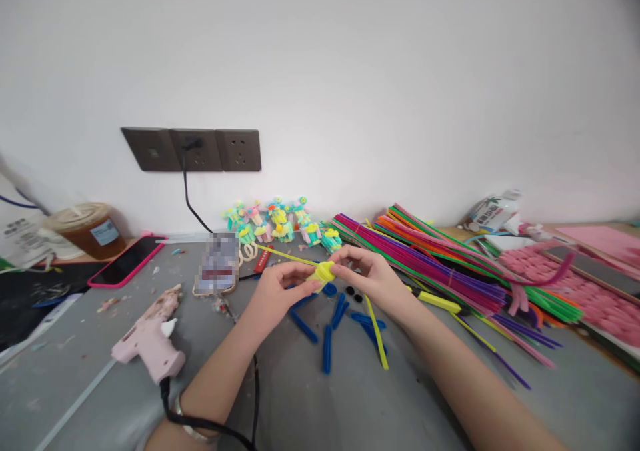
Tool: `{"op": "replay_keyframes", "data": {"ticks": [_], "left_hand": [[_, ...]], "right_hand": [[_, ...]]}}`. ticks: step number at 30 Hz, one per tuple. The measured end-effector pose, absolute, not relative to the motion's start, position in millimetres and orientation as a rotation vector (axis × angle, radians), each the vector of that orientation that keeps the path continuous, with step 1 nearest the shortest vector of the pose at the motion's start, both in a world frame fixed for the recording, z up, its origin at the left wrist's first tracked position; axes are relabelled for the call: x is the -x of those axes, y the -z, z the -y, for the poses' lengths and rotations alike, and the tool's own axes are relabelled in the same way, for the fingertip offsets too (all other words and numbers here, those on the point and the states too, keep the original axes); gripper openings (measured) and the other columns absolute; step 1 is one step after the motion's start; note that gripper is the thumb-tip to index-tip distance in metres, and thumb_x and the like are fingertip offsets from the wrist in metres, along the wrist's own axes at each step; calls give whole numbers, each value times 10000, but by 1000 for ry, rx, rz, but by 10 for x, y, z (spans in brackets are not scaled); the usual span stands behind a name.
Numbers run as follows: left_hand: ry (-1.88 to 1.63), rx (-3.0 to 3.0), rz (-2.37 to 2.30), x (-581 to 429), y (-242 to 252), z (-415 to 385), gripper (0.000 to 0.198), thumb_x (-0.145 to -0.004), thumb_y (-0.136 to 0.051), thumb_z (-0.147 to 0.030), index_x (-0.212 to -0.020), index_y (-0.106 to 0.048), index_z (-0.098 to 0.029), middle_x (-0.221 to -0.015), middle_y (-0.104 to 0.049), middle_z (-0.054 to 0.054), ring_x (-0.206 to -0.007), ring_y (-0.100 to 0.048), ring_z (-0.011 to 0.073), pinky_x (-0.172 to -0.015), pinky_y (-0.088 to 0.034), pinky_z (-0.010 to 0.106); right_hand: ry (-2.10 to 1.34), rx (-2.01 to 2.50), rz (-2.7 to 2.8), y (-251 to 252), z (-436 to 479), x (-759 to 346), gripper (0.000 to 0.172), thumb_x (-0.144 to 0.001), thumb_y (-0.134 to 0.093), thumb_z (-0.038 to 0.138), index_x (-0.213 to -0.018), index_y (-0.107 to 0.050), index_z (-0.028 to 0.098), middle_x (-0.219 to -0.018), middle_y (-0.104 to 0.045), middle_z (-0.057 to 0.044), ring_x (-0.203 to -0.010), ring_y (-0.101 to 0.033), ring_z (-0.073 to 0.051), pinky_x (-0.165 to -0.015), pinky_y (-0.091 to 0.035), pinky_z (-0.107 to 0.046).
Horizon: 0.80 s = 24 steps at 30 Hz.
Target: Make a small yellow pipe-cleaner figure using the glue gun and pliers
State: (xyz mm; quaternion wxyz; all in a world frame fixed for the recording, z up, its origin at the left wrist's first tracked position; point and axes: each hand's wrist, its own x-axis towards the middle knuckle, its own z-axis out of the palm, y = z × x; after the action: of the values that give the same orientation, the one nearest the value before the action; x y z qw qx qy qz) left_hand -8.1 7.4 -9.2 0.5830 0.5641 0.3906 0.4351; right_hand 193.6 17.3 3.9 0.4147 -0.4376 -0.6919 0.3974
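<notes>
Two arms are seen, entering from the btm edge of the frame: L forearm (pixel 220 377) at btm left of centre, R forearm (pixel 465 384) at btm right. Both are shown bare along the whole visible length, wrists incl. L hand (pixel 277 294) and R hand (pixel 373 274), found approx. mid-frame, are bare too. One worn item is made out: a thin, pale, silver-looking bracelet (pixel 193 429) round the L wrist, low in the frame, left of centre. Nails are too small to be judged.
</notes>
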Motion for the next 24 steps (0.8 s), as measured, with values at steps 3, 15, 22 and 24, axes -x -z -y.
{"op": "replay_keyframes", "data": {"ticks": [3,15,22,24], "left_hand": [[-1018,-1319,-902,80,87,-74,284,-685,-802,-307,-922,-750,-159,-964,-769,71,-876,-695,213,-796,-540,306],[-1016,-1321,-921,75,77,-77,303,-663,-811,-304,-917,-757,-147,-943,-772,78,-839,-692,206,-790,-541,308],[-1020,-1308,-923,66,56,-68,301,-652,-816,-304,-902,-757,-146,-935,-775,80,-833,-695,208,-781,-545,306],[-1016,-1314,-922,65,49,-64,301,-659,-814,-309,-906,-757,-147,-936,-775,81,-837,-697,210,-780,-545,304]], "right_hand": [[-997,1096,1749,-44,-167,-1936,272,-844,-651,453,-860,-659,181,-763,-612,-18,-696,-526,-164,-646,-402,-285],[-973,1104,1762,-55,-163,-1940,250,-842,-641,426,-824,-661,178,-742,-600,-18,-700,-512,-166,-653,-389,-289],[-975,1107,1760,-57,-161,-1940,234,-844,-640,411,-815,-658,180,-749,-605,-19,-710,-517,-168,-659,-391,-290],[-973,1105,1759,-60,-161,-1938,234,-844,-639,412,-812,-656,181,-757,-612,-21,-718,-525,-172,-660,-393,-292]]}}
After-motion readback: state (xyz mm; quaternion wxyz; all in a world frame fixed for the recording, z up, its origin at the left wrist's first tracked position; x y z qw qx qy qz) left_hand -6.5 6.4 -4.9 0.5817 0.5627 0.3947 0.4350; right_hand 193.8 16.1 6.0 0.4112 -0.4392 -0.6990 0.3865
